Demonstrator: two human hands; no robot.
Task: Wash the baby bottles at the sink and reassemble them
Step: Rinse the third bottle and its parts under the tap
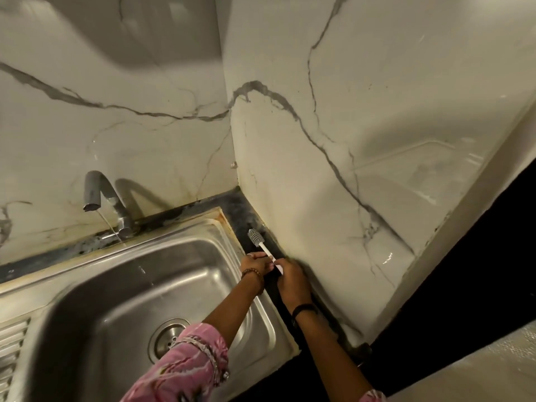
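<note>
Running water: tap (100,195) well left of the fingers, thin stream falling toward the sink (121,288); basin holds no bottle.
Left hand (255,264): fingers curled together, touching the white handle from the left; grip or mere contact cannot be told.
Bottle brush (259,242): head on the dark ledge (243,210) just beyond the fingertips, handle running back between both hands.
Right hand (291,278): fingers curled round the handle's near end.
Baby bottles: none in view.
Progress (judgement): brush being taken up or put down; washing and reassembly unconfirmed, likely remaining.
</note>
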